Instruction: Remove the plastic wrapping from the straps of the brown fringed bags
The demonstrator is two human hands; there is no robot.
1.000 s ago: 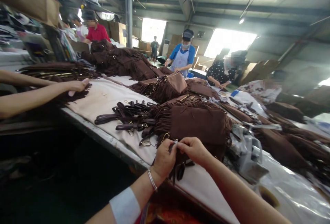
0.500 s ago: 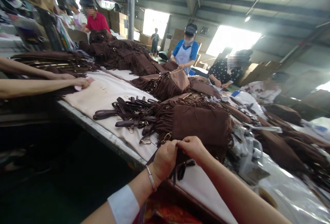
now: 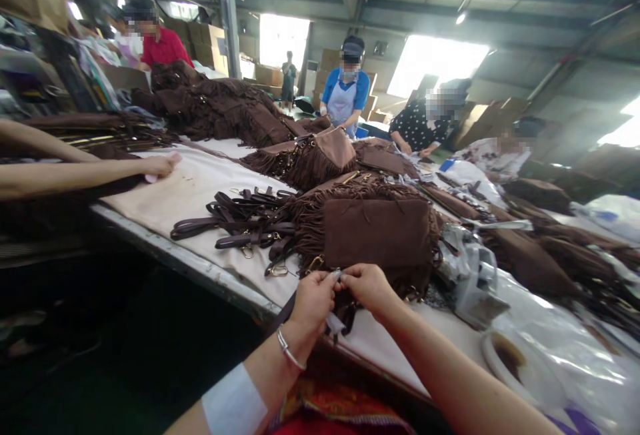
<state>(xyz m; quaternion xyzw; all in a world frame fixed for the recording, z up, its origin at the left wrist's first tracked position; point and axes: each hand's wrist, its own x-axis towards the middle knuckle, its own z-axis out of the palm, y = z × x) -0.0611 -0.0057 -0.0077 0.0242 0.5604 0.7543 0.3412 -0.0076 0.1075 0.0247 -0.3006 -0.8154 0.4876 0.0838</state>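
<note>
My left hand (image 3: 314, 301) is closed around a dark brown strap (image 3: 284, 313), which hangs down beside the wrist. Fingertip to fingertip with it, my right hand (image 3: 369, 288) pinches a small silvery-white piece (image 3: 337, 275); its kind is too small to tell. A loose whitish strip (image 3: 334, 323) dangles below the fingers. Just beyond both hands lies a brown fringed bag (image 3: 377, 231), flap up, with a gold clasp (image 3: 316, 263) at its near left corner. Left of the bag is a heap of dark straps (image 3: 250, 218) with gold clips.
White cloth covers the table (image 3: 145, 198), whose metal edge (image 3: 185, 265) runs diagonally. A co-worker's hand (image 3: 161, 165) rests at the left. Plastic bags (image 3: 475, 275) and a tape roll (image 3: 505, 358) lie right. Brown bags (image 3: 220, 105) are piled behind; several people work around.
The view has shifted slightly to the right. A small silvery-white piece now shows between my fingertips, and a whitish strip hangs below. The co-worker's two hands at left now overlap.
</note>
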